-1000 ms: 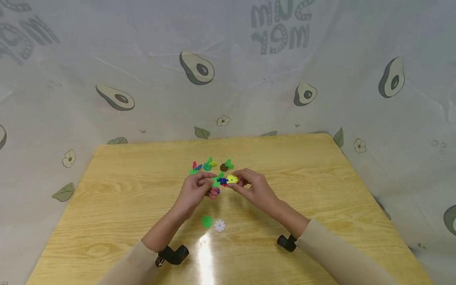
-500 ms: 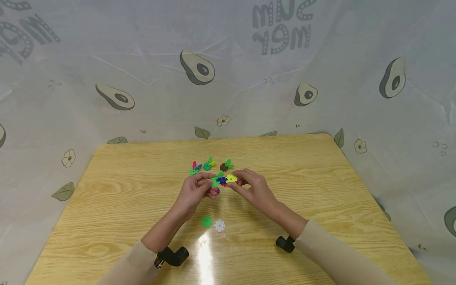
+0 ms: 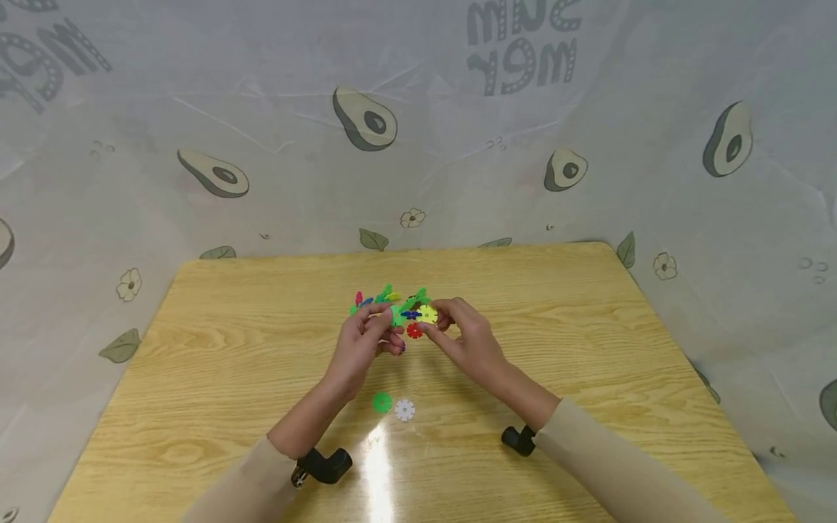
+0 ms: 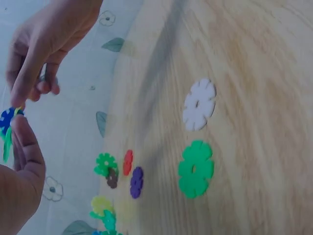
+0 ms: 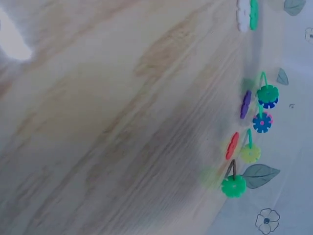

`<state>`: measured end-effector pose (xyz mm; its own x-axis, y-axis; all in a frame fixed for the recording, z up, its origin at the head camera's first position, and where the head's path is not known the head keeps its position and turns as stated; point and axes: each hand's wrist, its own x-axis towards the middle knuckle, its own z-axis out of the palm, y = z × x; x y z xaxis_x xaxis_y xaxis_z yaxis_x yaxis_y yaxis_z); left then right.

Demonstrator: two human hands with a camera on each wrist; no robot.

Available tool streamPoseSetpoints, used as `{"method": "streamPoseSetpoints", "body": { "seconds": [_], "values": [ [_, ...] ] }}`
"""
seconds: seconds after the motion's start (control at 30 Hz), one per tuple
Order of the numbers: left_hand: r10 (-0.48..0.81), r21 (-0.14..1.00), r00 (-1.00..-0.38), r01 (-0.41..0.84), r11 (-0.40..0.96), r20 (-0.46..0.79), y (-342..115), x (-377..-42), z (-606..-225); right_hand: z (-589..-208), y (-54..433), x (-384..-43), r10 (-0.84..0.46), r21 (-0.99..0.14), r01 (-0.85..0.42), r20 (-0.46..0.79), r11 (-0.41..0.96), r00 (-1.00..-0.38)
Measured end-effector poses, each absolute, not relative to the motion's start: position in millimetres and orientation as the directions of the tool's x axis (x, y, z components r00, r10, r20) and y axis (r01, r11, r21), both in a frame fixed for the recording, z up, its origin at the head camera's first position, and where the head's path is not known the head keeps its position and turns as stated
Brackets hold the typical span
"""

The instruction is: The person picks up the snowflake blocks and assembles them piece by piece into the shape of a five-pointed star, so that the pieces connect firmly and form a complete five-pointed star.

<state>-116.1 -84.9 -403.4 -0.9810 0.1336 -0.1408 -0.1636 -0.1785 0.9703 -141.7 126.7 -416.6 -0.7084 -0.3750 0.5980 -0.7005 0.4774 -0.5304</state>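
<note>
Between the two hands, above the table, are joined notched flower discs: a light green disc, a dark blue disc and a yellow disc. My left hand pinches the light green one at the left end. At the right, my right hand pinches the yellow disc between thumb and fingers. In the left wrist view the fingertips of both hands nearly meet around the blue disc. Below the hands, a red disc lies on the table, and a purple disc is partly covered by left fingers in the head view.
A loose green disc and a white disc lie nearer on the wooden table. Behind the hands stand several joined disc pieces, one with a yellow disc. A printed curtain hangs beyond the table's far edge.
The joined discs have risen slightly away from me and tilted, so the blue disc looks thinner. The red disc on the table shows more fully now. Both hands keep their grip.
</note>
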Motion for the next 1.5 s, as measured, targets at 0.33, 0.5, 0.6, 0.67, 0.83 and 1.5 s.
{"method": "streamPoseSetpoints", "body": {
  "seconds": [0.33, 0.5, 0.6, 0.67, 0.83, 1.5],
  "values": [
    [0.132, 0.922, -0.974, -0.216, -0.322, -0.182, -75, -120, -401, -413, 108, -146, -0.423, -0.472, -0.730, 0.603, 0.494, -0.676],
    [0.079, 0.927, -0.983, -0.180, -0.330, -0.163, -80, -126, -402, -416, 107, -154, -0.405, -0.542, -0.660, 0.524, 0.520, -0.749],
    [0.038, 0.932, -0.985, -0.173, -0.319, -0.170, -87, -130, -404, -421, 110, -164, -0.342, -0.669, -0.503, 0.370, 0.547, -0.864],
    [0.020, 0.932, -0.983, -0.178, -0.317, -0.181, -91, -132, -405, -427, 111, -170, -0.295, -0.732, -0.354, 0.216, 0.582, -0.931],
    [0.018, 0.929, -0.980, -0.193, -0.315, -0.197, -98, -133, -407, -444, 106, -185, -0.280, -0.677, -0.179, -0.042, 0.714, -0.959],
    [0.037, 0.904, -0.972, -0.229, -0.360, -0.231, -106, -131, -416, -458, 87, -231, -0.247, -0.499, -0.179, -0.073, 0.848, -0.966]
  ]
}}
